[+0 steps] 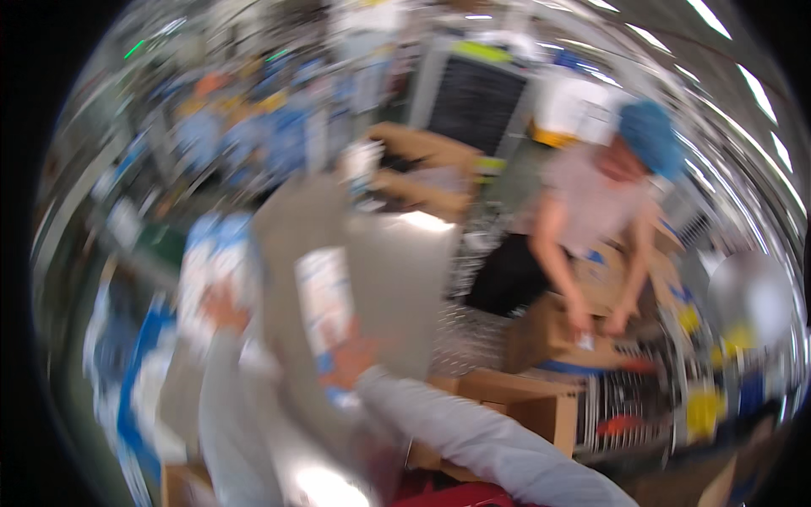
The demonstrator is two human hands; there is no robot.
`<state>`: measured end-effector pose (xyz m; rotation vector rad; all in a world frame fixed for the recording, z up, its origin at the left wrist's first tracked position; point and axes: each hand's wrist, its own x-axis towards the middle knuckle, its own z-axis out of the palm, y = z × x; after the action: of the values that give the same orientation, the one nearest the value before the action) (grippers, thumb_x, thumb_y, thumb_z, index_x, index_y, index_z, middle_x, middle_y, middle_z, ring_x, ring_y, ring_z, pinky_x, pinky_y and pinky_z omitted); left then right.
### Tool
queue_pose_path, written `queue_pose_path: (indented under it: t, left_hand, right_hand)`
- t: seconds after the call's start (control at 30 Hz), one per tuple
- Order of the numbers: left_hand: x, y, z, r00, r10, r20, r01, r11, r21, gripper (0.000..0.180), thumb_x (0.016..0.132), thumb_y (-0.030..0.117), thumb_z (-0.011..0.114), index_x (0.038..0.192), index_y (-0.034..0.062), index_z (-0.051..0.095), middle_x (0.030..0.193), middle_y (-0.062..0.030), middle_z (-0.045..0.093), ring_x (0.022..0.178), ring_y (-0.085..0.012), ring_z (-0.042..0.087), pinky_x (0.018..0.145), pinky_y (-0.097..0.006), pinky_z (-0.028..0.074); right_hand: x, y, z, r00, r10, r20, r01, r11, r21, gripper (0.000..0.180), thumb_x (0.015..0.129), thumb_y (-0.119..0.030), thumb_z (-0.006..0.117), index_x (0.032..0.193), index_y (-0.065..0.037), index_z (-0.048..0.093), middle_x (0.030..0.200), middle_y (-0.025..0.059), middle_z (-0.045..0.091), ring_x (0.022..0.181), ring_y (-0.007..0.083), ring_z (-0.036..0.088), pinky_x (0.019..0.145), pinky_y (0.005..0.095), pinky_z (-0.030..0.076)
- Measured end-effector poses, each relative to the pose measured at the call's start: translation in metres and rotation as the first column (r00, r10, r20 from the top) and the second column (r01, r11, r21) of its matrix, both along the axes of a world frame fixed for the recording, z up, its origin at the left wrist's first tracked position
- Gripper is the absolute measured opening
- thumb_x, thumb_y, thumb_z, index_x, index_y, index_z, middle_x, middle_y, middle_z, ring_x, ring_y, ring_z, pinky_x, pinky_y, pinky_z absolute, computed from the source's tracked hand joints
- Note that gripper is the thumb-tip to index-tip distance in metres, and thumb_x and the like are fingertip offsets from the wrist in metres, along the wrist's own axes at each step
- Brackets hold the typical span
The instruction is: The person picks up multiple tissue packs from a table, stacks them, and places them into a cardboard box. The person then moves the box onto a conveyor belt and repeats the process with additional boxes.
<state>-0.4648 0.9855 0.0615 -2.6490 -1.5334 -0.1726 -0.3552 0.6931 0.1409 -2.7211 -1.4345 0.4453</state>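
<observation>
The picture is heavily motion-blurred. My left hand (221,309) reaches up to a white and blue packet (211,266) and appears to grip its lower edge. My right hand (353,355) holds a second white and blue packet (323,300) by its bottom end. Both packets stand upright against a grey metal surface (397,279). Grey sleeves cover both of my forearms, which rise from the lower edge.
Across from me a person in a blue hair cover and pale shirt (591,203) leans over a cardboard box (583,334). An open cardboard box (515,406) sits by my right arm. More boxes (422,169) and a dark wire rack (473,101) stand behind.
</observation>
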Motion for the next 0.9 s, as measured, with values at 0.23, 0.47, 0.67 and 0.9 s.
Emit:
queue_pose_path:
  t: [0.23,0.47,0.67,0.9]
  left_hand:
    - [-0.111,-0.060,-0.034,0.989,-0.119,0.089,0.100,0.975,0.200,0.104,0.066,0.014,0.075,0.150,0.0189,0.014,0.149,-0.0209,0.024,0.128,-0.0454,0.031,0.108,-0.051,0.024]
    - [-0.131,-0.206,0.043,0.902,0.432,0.013,-0.425,0.891,-0.163,0.121,0.051,0.024,0.078,0.150,0.0135,0.008,0.139,-0.0226,0.040,0.113,-0.0447,0.047,0.100,-0.048,0.038]
    - [-0.155,-0.194,0.038,0.781,0.180,0.598,0.088,0.917,-0.390,0.087,0.068,0.019,0.077,0.139,-0.0033,0.032,0.130,-0.0204,0.048,0.117,-0.0295,0.049,0.096,-0.037,0.043]
    - [0.005,-0.414,0.140,0.488,-0.171,0.856,0.726,0.623,-0.289,0.100,0.066,0.013,0.083,0.144,0.0004,0.021,0.138,-0.0163,0.038,0.125,-0.0281,0.043,0.103,-0.038,0.038]
  right_hand:
    - [0.073,0.003,-0.010,0.905,0.248,-0.345,-0.271,0.962,-0.020,0.128,0.049,-0.013,0.080,0.149,-0.037,0.004,0.148,0.0262,0.016,0.125,0.0450,0.039,0.094,0.0530,0.041]
    - [0.059,-0.034,-0.053,0.947,0.259,-0.190,-0.202,0.941,0.273,0.137,0.047,-0.027,0.087,0.151,-0.019,-0.002,0.132,0.0322,0.041,0.114,0.0443,0.050,0.093,0.0490,0.041]
    - [0.069,-0.077,0.018,0.909,0.416,0.012,-0.185,0.377,0.907,0.096,0.068,-0.023,0.074,0.147,-0.010,0.022,0.120,0.0250,0.054,0.105,0.0426,0.054,0.095,0.0455,0.042]
    - [0.141,-0.415,0.195,0.968,0.000,0.252,-0.228,0.428,0.874,0.100,0.064,-0.014,0.084,0.144,-0.001,0.026,0.138,0.0168,0.042,0.120,0.0267,0.048,0.098,0.0390,0.043]
